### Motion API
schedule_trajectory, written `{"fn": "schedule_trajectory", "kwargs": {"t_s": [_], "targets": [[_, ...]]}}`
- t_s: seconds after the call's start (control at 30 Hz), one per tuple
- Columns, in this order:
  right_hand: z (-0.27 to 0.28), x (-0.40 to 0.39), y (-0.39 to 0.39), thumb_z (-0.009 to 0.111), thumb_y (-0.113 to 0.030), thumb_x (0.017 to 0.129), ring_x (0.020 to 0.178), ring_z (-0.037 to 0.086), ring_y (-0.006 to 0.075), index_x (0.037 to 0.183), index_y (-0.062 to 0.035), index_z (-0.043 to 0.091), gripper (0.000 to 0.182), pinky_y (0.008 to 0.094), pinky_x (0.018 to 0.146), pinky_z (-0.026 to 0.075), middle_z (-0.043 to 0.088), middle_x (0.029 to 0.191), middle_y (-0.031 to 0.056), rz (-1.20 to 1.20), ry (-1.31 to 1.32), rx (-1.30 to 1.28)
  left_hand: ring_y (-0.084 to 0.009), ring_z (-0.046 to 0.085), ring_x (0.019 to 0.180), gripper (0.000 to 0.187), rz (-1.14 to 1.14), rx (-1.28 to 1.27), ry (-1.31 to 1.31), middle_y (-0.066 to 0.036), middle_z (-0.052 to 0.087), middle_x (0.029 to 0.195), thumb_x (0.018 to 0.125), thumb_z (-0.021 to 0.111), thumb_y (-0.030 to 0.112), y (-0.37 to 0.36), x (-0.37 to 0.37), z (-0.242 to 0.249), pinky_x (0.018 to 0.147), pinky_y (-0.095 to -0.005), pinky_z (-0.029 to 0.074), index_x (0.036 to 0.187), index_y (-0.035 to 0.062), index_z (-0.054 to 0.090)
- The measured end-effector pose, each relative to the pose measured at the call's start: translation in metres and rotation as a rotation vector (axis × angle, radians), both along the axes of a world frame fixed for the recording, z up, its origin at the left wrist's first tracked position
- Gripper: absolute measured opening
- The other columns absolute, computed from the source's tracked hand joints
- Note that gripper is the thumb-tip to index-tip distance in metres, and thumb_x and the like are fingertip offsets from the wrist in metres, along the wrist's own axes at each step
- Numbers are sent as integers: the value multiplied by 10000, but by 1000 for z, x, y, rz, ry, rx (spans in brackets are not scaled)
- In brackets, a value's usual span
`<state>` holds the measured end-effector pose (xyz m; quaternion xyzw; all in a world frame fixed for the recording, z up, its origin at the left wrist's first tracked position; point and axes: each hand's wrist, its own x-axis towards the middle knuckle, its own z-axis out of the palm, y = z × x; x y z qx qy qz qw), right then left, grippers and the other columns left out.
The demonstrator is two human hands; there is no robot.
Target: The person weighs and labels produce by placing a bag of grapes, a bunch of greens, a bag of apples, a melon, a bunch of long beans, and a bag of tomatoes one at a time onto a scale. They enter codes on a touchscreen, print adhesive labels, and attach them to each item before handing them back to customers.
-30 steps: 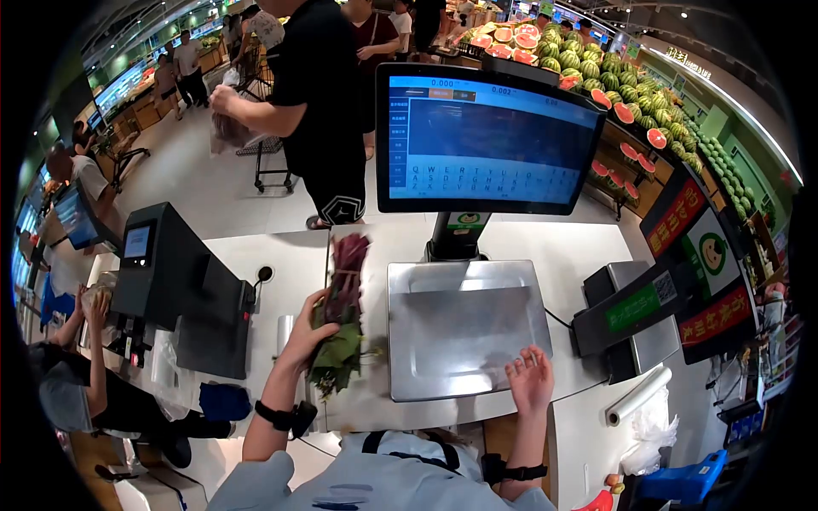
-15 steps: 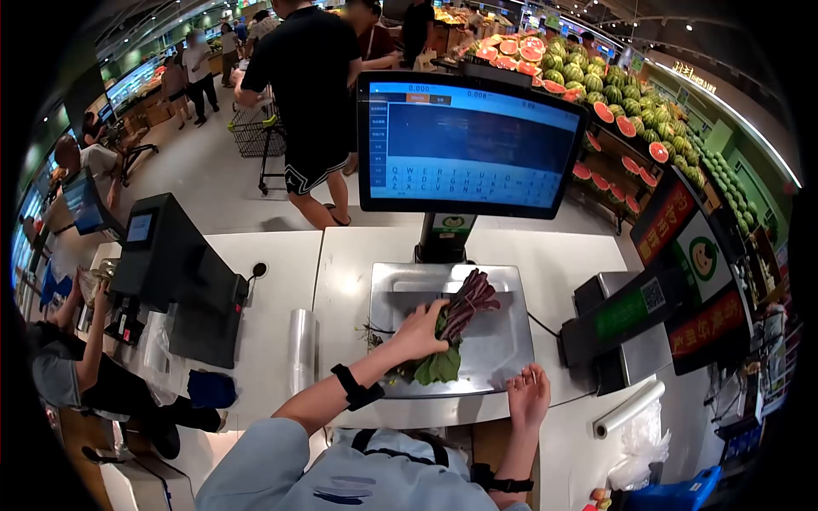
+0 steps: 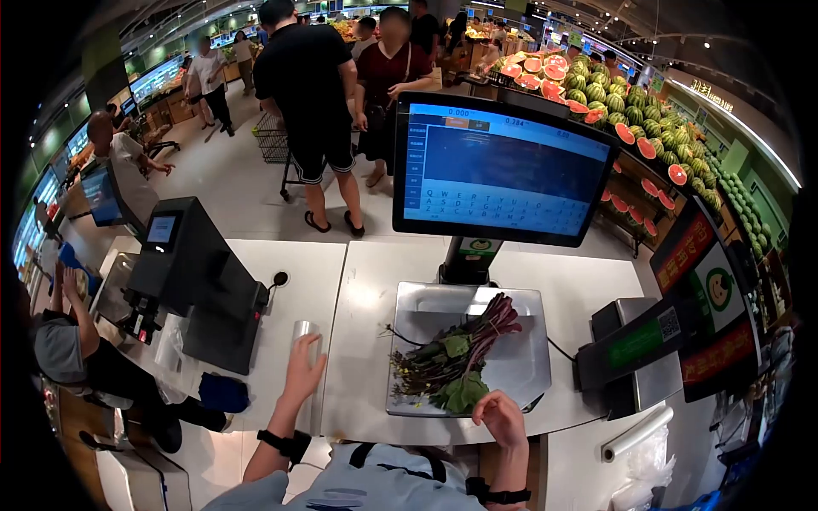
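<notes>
A bunch of leafy greens with purple-red stems and small yellow flowers (image 3: 452, 351) lies across the metal tray of a scale (image 3: 528, 362). Its stem ends point to the back right, and broad green leaves hang toward the front. My left hand (image 3: 300, 372) is open, fingers stretched, and overlaps a roll of clear plastic bags (image 3: 305, 329) left of the scale. Just in front of the tray's near edge, close to the leaves, my right hand (image 3: 501, 417) is empty with its fingers loosely bent and apart.
Behind the tray stands a touchscreen (image 3: 503, 170). A black weighing machine (image 3: 209, 289) is on the left, with a co-worker (image 3: 64, 349) beyond it. Right of the scale are a sign stand (image 3: 635, 341) and another bag roll (image 3: 635, 433). Shoppers stand beyond the white counter (image 3: 362, 298).
My left hand has let go of the greens and moved left to the bag roll. My right hand has shifted slightly toward the tray's front edge. The view has turned a little left.
</notes>
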<state>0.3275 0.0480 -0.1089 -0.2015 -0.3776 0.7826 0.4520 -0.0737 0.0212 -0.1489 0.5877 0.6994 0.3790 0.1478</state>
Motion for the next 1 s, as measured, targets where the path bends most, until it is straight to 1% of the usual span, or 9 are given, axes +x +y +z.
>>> {"fn": "schedule_trajectory", "kwargs": {"t_s": [0.07, 0.17, 0.2, 0.3, 0.47, 0.53, 0.6, 0.8, 1.0], "targets": [[1, -13, -1, 469, -304, 889, 743, 534, 199, 992, 46, 517, 368, 311, 677, 420, 574, 830, 126, 95, 13, 8, -371, 381, 1154, 597, 87, -241, 49, -235, 339, 1282, 720, 659, 169, -34, -26, -30, 978, -411, 314, 1230, 25, 385], [16, -44, 1, 458, -269, 912, 766, 520, 136, 1069, 37, 512, 348, 257, 680, 419, 560, 865, 86, 406, -130, 55, -381, 353, 1178, 680, 72, -285, 285, -251, 312, 1297, 693, 688, 186, -73, -31, -58, 979, -410, 314, 1261, 25, 351], [24, -55, 3, 458, -269, 912, 766, 520, 136, 1069, 37, 512, 348, 257, 680, 419, 560, 865, 86, 394, -133, 57, -381, 353, 1178, 680, 61, -280, 285, -251, 312, 1297, 693, 688, 186, -74, -33, -62, 979, -410, 314, 1261, 25, 351], [40, -89, -3, 457, -251, 916, 747, 502, 101, 1090, 12, 513, 320, 241, 658, 424, 558, 873, 54, 595, -235, 169, -385, 316, 1209, 744, 190, -221, 232, -247, 300, 1313, 673, 712, 209, -95, -36, -69, 985, -410, 308, 1276, 1, 329], [26, -177, -3, 443, -233, 922, 756, 496, 95, 1107, -25, 506, 285, 240, 680, 426, 558, 860, 33, 793, -327, 222, -379, 407, 1141, 749, 382, -350, -23, -250, 374, 1263, 711, 697, 280, -114, -67, -83, 952, -403, 350, 1267, -53, 322], [5, -207, -2, 445, -232, 920, 761, 499, 94, 1099, -33, 510, 275, 237, 689, 429, 563, 862, 28, 789, -377, 200, -365, 473, 1077, 592, 326, -328, -40, -254, 482, 1156, 781, 625, 315, -119, -85, -118, 913, -391, 380, 1198, -53, 420], [-4, -225, 1, 453, -217, 912, 771, 510, 91, 1081, -46, 526, 251, 236, 688, 434, 570, 867, 26, 700, -432, 186, -365, 496, 1049, 507, 290, -310, -41, -248, 524, 1106, 825, 568, 329, -119, -90, -112, 887, -382, 394, 1145, -53, 475], [-23, -253, 5, 470, -183, 892, 822, 531, 111, 1049, -40, 546, 226, 243, 707, 444, 568, 891, 27, 520, -566, 82, -328, 540, 988, 532, 374, -265, -353, -239, 539, 1073, 776, 645, 294, -112, -84, -110, 858, -362, 420, 1136, -57, 470], [-140, -317, 10, 541, -155, 847, 868, 539, 152, 1087, -39, 535, 266, 279, 741, 452, 560, 1009, 61, 176, -880, 326, -260, 544, 967, 525, 399, -174, -432, -186, 562, 1021, 720, 712, 227, -113, -80, -107, 849, -322, 421, 1110, -41, 486]]}}
